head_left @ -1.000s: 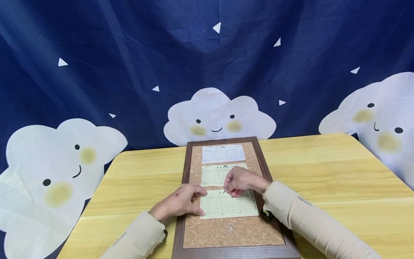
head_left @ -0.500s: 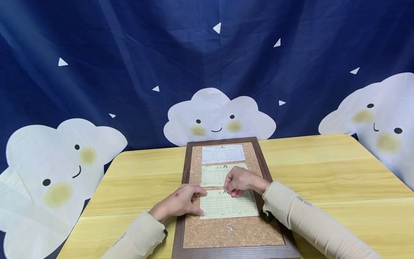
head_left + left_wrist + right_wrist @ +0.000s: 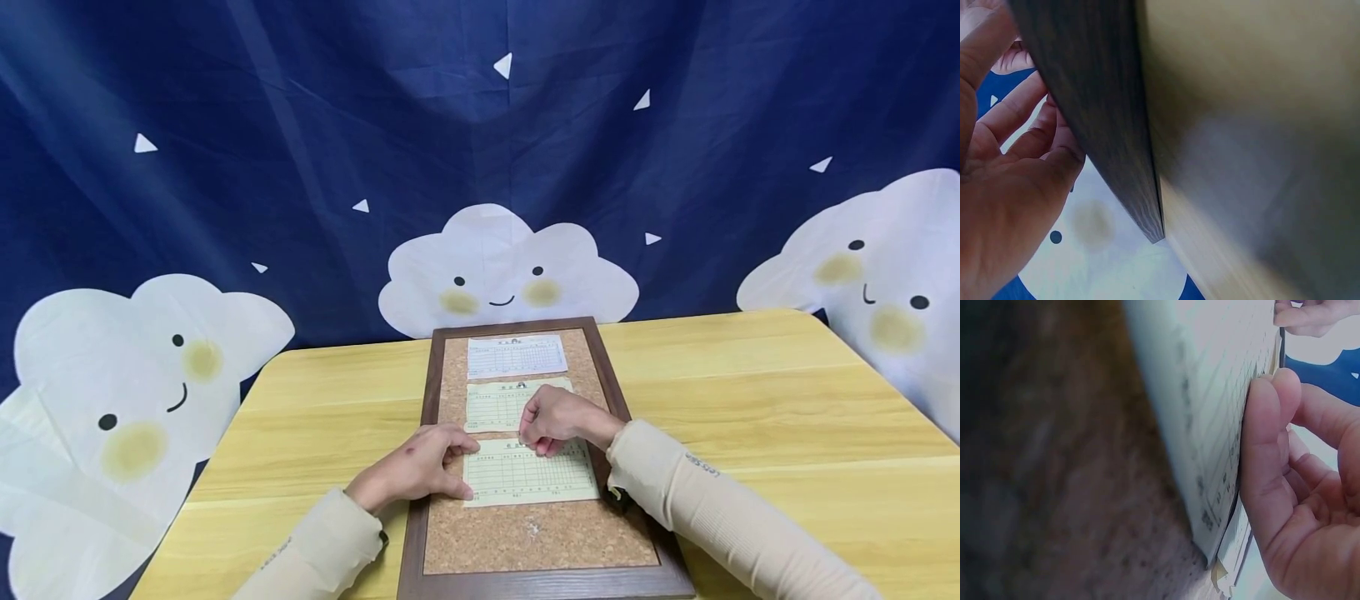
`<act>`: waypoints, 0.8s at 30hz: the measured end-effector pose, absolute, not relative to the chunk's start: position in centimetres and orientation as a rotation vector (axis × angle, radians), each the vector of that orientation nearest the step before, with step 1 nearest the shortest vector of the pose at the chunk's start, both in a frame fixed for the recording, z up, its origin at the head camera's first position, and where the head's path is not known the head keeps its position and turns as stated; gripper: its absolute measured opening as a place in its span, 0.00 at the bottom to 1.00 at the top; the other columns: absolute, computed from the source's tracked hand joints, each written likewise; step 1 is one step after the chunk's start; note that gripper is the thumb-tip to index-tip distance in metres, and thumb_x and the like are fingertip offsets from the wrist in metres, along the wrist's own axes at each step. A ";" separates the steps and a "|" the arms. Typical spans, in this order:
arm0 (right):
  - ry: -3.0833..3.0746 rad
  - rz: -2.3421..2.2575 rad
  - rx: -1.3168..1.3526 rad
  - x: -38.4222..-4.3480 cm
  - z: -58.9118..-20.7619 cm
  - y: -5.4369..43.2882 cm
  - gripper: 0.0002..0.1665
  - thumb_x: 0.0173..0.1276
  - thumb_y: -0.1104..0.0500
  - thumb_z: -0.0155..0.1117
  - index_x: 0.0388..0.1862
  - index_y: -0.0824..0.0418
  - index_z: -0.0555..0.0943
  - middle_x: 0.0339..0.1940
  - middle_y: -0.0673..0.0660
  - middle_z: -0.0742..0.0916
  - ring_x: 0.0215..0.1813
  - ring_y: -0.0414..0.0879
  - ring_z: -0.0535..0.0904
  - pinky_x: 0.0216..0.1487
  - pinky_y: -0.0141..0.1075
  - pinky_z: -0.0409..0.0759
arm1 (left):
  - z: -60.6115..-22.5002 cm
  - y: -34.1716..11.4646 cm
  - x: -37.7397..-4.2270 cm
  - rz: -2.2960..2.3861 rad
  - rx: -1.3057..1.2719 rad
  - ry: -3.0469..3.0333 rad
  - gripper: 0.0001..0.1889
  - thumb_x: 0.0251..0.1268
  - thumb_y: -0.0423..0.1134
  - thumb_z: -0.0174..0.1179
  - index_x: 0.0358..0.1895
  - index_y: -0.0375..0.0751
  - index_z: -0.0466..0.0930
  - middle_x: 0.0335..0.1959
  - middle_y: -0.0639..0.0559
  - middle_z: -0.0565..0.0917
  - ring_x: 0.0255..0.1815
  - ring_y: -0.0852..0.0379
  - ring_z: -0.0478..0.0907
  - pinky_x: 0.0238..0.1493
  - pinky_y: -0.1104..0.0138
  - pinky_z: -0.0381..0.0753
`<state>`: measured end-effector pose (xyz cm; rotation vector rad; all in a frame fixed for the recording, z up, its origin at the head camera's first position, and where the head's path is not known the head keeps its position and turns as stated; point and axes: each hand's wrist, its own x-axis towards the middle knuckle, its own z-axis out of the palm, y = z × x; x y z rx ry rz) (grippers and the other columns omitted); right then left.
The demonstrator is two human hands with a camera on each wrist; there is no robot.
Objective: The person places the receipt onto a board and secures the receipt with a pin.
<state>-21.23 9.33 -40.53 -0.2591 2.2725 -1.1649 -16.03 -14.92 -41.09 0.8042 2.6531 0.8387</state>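
A framed corkboard (image 3: 472,546) lies on the table and bears a column of printed form slips. The nearest pale yellow slip (image 3: 510,479) has my left hand (image 3: 423,462) at its left side, thumb and fingertips spread and resting on that edge. At the slip's top middle, my right hand (image 3: 555,417) pinches a small pushpin, mostly hidden by the fingertips. In the right wrist view, the thumb and fingers (image 3: 1262,425) meet close to the printed paper. Another yellow slip (image 3: 491,408) lies above, partly covered by the right hand, with a shiny pin (image 3: 522,385) at its top.
A white slip (image 3: 517,360) is at the board's far end, also with a pin (image 3: 515,341). A small pale patch (image 3: 532,527) shows on the near cork. The dark wooden frame (image 3: 429,392) edges the board. Behind the wooden table (image 3: 765,400) hangs a blue cloud-patterned curtain (image 3: 480,100).
Both hands and the slips keep their places; only a very slight shift of the head view shows.
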 end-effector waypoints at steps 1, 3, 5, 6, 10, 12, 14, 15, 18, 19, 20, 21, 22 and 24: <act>2.276 -1.163 -0.261 -21.2 -40.5 9.3 0.07 0.63 0.72 0.67 0.26 0.64 0.83 0.19 0.57 0.84 0.18 0.41 0.77 0.25 0.34 0.83 | -41.1 -14.9 -16.0 0.837 0.804 2.654 0.28 0.46 0.40 0.80 0.53 0.36 0.83 0.39 0.59 0.78 0.41 0.59 0.73 0.45 0.66 0.77; 2.284 -1.160 -0.270 -21.1 -40.5 9.3 0.07 0.63 0.72 0.67 0.26 0.64 0.83 0.19 0.58 0.84 0.18 0.41 0.77 0.25 0.34 0.83 | -41.1 -15.0 -16.0 0.837 0.797 2.653 0.28 0.47 0.40 0.80 0.53 0.37 0.83 0.40 0.59 0.78 0.41 0.59 0.73 0.45 0.66 0.77; 2.287 -1.159 -0.280 -21.1 -40.5 9.3 0.07 0.63 0.72 0.67 0.26 0.65 0.83 0.19 0.58 0.84 0.18 0.41 0.77 0.25 0.34 0.83 | -41.1 -15.0 -16.1 0.834 0.797 2.655 0.28 0.47 0.40 0.80 0.54 0.37 0.83 0.40 0.59 0.79 0.42 0.59 0.73 0.46 0.65 0.77; 2.291 -1.157 -0.286 -21.1 -40.5 9.3 0.07 0.63 0.72 0.67 0.26 0.65 0.83 0.19 0.57 0.84 0.18 0.41 0.77 0.25 0.34 0.83 | -41.1 -15.1 -16.1 0.831 0.792 2.656 0.28 0.47 0.40 0.80 0.54 0.37 0.83 0.41 0.59 0.79 0.42 0.59 0.73 0.46 0.65 0.77; 2.298 -1.151 -0.300 -21.1 -40.5 9.1 0.08 0.63 0.72 0.67 0.25 0.65 0.83 0.18 0.57 0.84 0.18 0.41 0.77 0.25 0.34 0.83 | -41.0 -15.1 -16.1 0.829 0.793 2.652 0.28 0.47 0.40 0.80 0.54 0.37 0.83 0.42 0.58 0.79 0.42 0.59 0.73 0.46 0.65 0.77; 2.311 -1.141 -0.308 -21.1 -40.4 9.1 0.09 0.63 0.72 0.67 0.24 0.64 0.82 0.18 0.57 0.84 0.18 0.41 0.77 0.24 0.34 0.83 | -40.9 -15.0 -16.1 0.836 0.790 2.648 0.28 0.47 0.40 0.80 0.54 0.36 0.83 0.42 0.58 0.79 0.42 0.59 0.73 0.46 0.65 0.77; 2.326 -1.128 -0.315 -21.0 -40.3 9.0 0.09 0.63 0.72 0.67 0.24 0.64 0.82 0.18 0.58 0.83 0.18 0.42 0.77 0.24 0.34 0.83 | -40.8 -15.0 -16.2 0.839 0.781 2.644 0.28 0.47 0.40 0.80 0.55 0.36 0.83 0.42 0.58 0.79 0.43 0.58 0.73 0.47 0.65 0.77; 2.337 -1.118 -0.319 -21.0 -40.2 9.0 0.09 0.63 0.72 0.67 0.24 0.64 0.82 0.18 0.58 0.83 0.18 0.42 0.77 0.24 0.34 0.82 | -40.8 -14.9 -16.2 0.838 0.781 2.644 0.29 0.47 0.40 0.80 0.55 0.36 0.83 0.42 0.58 0.79 0.43 0.58 0.73 0.47 0.65 0.77; 2.373 -1.087 -0.324 -20.8 -40.0 8.8 0.09 0.64 0.72 0.67 0.24 0.64 0.81 0.18 0.57 0.83 0.18 0.42 0.77 0.23 0.33 0.82 | -40.7 -14.8 -16.3 0.826 0.782 2.647 0.29 0.46 0.40 0.80 0.55 0.36 0.83 0.41 0.58 0.79 0.43 0.58 0.74 0.48 0.65 0.77; 2.384 -1.074 -0.326 -20.8 -40.0 8.8 0.10 0.64 0.72 0.67 0.24 0.63 0.81 0.18 0.57 0.83 0.18 0.43 0.77 0.22 0.33 0.81 | -40.7 -14.8 -16.3 0.824 0.786 2.647 0.29 0.46 0.40 0.80 0.55 0.36 0.83 0.41 0.58 0.79 0.43 0.58 0.74 0.48 0.64 0.77; 2.393 -1.063 -0.328 -20.7 -40.0 8.8 0.10 0.64 0.71 0.67 0.24 0.63 0.81 0.18 0.57 0.83 0.19 0.43 0.77 0.22 0.33 0.81 | -40.7 -14.8 -16.3 0.823 0.790 2.645 0.29 0.46 0.39 0.80 0.54 0.35 0.83 0.41 0.57 0.79 0.43 0.58 0.74 0.47 0.64 0.77; 2.401 -1.049 -0.332 -20.7 -40.0 8.7 0.10 0.65 0.71 0.67 0.24 0.63 0.81 0.18 0.57 0.83 0.19 0.43 0.77 0.22 0.33 0.81 | -40.7 -14.7 -16.3 0.821 0.795 2.643 0.29 0.46 0.39 0.80 0.54 0.35 0.83 0.41 0.57 0.79 0.43 0.58 0.73 0.47 0.64 0.77; 2.409 -1.036 -0.339 -20.6 -40.0 8.7 0.10 0.65 0.71 0.67 0.24 0.63 0.81 0.19 0.57 0.83 0.19 0.43 0.77 0.22 0.33 0.80 | -40.7 -14.7 -16.3 0.820 0.800 2.638 0.29 0.46 0.39 0.81 0.54 0.35 0.83 0.41 0.57 0.79 0.43 0.57 0.73 0.47 0.64 0.77; 2.416 -1.009 -0.358 -20.5 -40.1 8.8 0.10 0.66 0.70 0.67 0.25 0.62 0.81 0.19 0.56 0.83 0.20 0.43 0.78 0.23 0.33 0.81 | -40.7 -14.6 -16.2 0.819 0.809 2.627 0.29 0.46 0.38 0.81 0.54 0.34 0.83 0.41 0.56 0.79 0.43 0.57 0.73 0.47 0.64 0.77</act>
